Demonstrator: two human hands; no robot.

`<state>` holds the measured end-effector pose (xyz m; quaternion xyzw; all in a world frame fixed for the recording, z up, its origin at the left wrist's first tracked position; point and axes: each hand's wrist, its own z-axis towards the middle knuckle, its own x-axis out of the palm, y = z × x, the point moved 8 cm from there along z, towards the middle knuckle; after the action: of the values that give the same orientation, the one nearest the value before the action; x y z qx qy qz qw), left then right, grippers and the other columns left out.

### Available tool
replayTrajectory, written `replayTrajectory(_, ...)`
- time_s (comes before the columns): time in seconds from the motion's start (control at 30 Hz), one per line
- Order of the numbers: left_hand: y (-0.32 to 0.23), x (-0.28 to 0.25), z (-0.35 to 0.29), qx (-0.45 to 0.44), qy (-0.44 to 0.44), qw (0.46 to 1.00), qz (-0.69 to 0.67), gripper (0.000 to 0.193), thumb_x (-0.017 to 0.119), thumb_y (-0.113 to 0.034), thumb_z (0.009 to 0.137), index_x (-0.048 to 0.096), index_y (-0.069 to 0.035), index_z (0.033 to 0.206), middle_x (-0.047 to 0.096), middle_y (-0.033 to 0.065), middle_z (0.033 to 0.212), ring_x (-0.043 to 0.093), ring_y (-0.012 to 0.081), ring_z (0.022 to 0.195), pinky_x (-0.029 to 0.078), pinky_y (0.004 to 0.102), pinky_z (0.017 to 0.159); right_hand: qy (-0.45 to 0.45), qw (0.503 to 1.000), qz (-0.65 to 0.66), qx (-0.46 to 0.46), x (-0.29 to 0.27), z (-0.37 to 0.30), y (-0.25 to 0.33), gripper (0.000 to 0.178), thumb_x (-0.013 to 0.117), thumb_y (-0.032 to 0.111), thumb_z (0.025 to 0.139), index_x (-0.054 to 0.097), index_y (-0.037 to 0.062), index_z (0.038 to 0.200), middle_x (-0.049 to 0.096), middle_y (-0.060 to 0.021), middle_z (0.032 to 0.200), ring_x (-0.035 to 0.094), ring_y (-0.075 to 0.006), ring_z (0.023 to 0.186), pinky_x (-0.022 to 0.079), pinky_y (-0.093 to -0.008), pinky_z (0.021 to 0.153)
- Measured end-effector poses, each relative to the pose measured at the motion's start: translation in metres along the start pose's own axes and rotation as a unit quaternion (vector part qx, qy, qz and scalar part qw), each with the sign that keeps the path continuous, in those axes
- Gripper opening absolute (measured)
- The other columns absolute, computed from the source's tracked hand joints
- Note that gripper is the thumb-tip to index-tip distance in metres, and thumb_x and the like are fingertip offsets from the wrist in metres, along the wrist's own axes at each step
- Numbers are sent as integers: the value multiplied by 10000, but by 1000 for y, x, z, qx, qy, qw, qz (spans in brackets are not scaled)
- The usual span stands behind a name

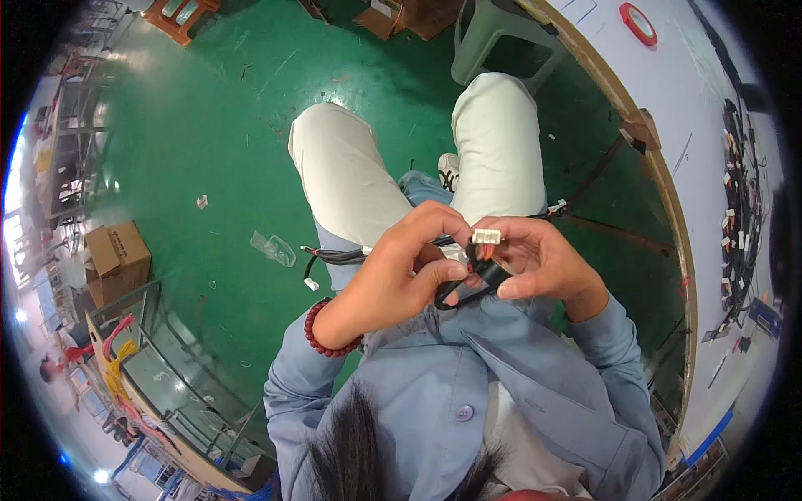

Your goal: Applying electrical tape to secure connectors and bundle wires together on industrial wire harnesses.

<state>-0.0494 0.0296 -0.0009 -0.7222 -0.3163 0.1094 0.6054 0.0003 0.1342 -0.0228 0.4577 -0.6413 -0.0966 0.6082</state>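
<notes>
Over my lap, both hands meet around a wire harness with a white connector and short red wires below it. My left hand is closed, thumb and fingers pinching the harness just left of the connector. My right hand curls in from the other side, its thumb against what looks like a roll of black tape. Parts of the roll and wires are hidden by the fingers. Across my thighs lies a bundle of black cables, with a small white plug hanging at its left end.
To the right runs a white-topped table with a red tape roll and a pile of black harnesses. A green stool stands ahead. On the green floor at left are a cardboard box and a clear plastic bag.
</notes>
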Motion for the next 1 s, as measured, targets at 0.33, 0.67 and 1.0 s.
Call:
replayTrajectory(0.33, 4, -3, -1, -14, -46, 994, 101, 226, 513, 51, 848, 486, 16, 1070, 601, 76, 858, 617, 103, 661, 469, 214, 529, -118, 992, -17, -37, 5, 0, -3, 369, 668, 1, 679, 519, -18, 1016, 498, -106, 1073, 554, -195, 927, 476, -336, 839)
replayTrajectory(0.67, 14, 1, -3, -53, -49, 997, 3, 148, 555, -36, 876, 524, 38, 1001, 618, 61, 868, 621, 101, 726, 507, 217, 625, -127, 974, -140, -128, -13, -1, -12, 210, 663, -51, 713, 592, -7, 905, 490, -74, 1051, 511, -116, 942, 413, -239, 815)
replayTrajectory(1.0, 32, 2, 8, -36, -90, 991, -93, 151, 563, -97, 894, 535, 32, 966, 614, 52, 831, 603, 83, 664, 462, 189, 528, -91, 986, -31, -133, -19, 6, -20, 180, 632, -72, 711, 575, -17, 872, 448, -85, 1094, 598, -157, 785, 566, -277, 693)
